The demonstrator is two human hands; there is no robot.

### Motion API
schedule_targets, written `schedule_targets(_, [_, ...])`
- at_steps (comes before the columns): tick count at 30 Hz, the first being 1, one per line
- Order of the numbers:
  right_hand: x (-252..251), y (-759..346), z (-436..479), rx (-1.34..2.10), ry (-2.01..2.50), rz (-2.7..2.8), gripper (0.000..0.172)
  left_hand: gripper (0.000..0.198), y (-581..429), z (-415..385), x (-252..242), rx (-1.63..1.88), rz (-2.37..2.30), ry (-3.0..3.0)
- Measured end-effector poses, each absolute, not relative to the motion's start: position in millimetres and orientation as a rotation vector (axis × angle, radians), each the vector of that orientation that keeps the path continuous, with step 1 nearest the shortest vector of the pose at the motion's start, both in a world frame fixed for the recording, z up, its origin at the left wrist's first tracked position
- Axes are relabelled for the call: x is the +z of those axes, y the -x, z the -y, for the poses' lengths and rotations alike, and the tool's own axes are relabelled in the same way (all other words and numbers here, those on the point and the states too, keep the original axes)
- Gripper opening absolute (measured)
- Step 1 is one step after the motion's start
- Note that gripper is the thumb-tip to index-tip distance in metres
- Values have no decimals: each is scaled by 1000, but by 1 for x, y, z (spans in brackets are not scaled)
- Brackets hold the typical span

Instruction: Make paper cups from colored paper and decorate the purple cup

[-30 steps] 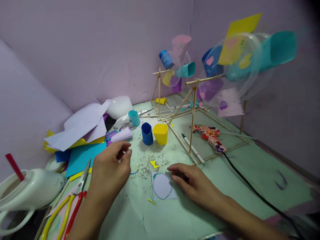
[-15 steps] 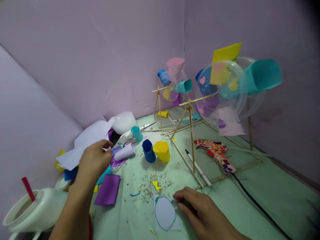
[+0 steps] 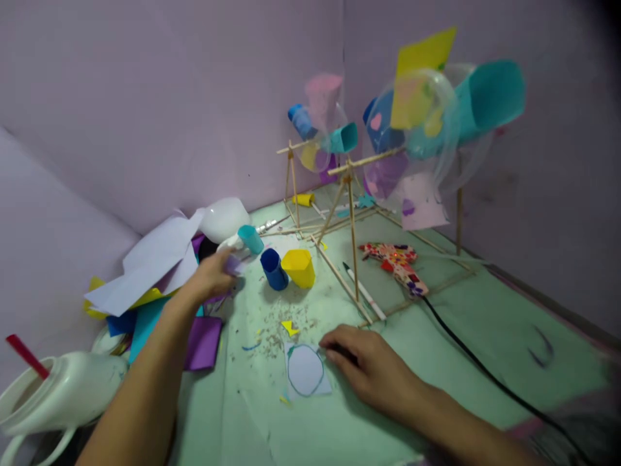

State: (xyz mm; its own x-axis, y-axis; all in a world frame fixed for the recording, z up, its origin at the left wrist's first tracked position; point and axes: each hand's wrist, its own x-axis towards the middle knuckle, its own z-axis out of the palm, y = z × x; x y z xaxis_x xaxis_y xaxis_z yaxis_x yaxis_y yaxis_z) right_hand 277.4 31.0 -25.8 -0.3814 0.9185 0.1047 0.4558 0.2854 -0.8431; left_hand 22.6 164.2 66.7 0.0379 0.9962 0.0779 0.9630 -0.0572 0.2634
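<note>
My left hand [image 3: 213, 275] reaches over a rolled piece of white paper [image 3: 236, 265]. Its fingers bend down over the roll and are mostly hidden, so I cannot tell whether they grip it. My right hand [image 3: 356, 359] rests on the table, fingers loosely curled and a gap between thumb and forefinger. Its fingertips lie at the right edge of a small white paper with a drawn circle [image 3: 305, 370]. Beyond it stand a dark blue paper cup [image 3: 274, 270] and a yellow one [image 3: 299, 269]. A teal paper cup [image 3: 251, 239] leans behind the left hand.
Two stick frames carry wheels of clear discs [image 3: 427, 129] and coloured cups. A patterned glue gun [image 3: 395, 259] lies right, its black cord running forward. A marker [image 3: 366, 292] lies near the sticks. Paper sheets [image 3: 150, 259], purple card [image 3: 204, 343] and a white jug [image 3: 82, 388] are left.
My left hand has moved forward and right onto the white paper roll, which it now partly covers. The view has tilted down a little. My right hand stays by the circle paper.
</note>
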Motion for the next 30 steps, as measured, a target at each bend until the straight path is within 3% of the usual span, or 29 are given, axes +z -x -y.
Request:
schedule_targets(4, [-26, -279, -32, 1001, 1225, 1909, 19, 63, -32, -106, 78, 707, -2007, -2059])
schedule_targets(6, [-26, -280, -32, 1010, 1256, 1873, 20, 68, -42, -71, 69, 1098, -1663, -1669])
schedule_targets(8, [-25, -280, -32, 1015, 1274, 1851, 21, 70, -54, -41, 52, 1167, -1450, -1409])
schedule_targets(13, [-23, -280, -31, 1038, 1270, 1776, 22, 65, -78, -12, 15, 1161, -1347, -1352])
schedule_targets(19, [-25, -280, -31, 1059, 1204, 1662, 23, 59, -89, -14, 8, 999, -1412, -1533])
schedule_targets(24, [-12, -285, -34, 975, 1130, 1636, 29, 88, -85, -7, -1, 833, -1363, -1661])
schedule_targets(27, [8, -289, -37, 901, 1019, 1782, 45, 107, -75, 0, -4, 834, -1331, -1662])
schedule_targets(30, [27, -287, -39, 819, 905, 2075, 71, 108, -61, 8, -6, 874, -1412, -1715])
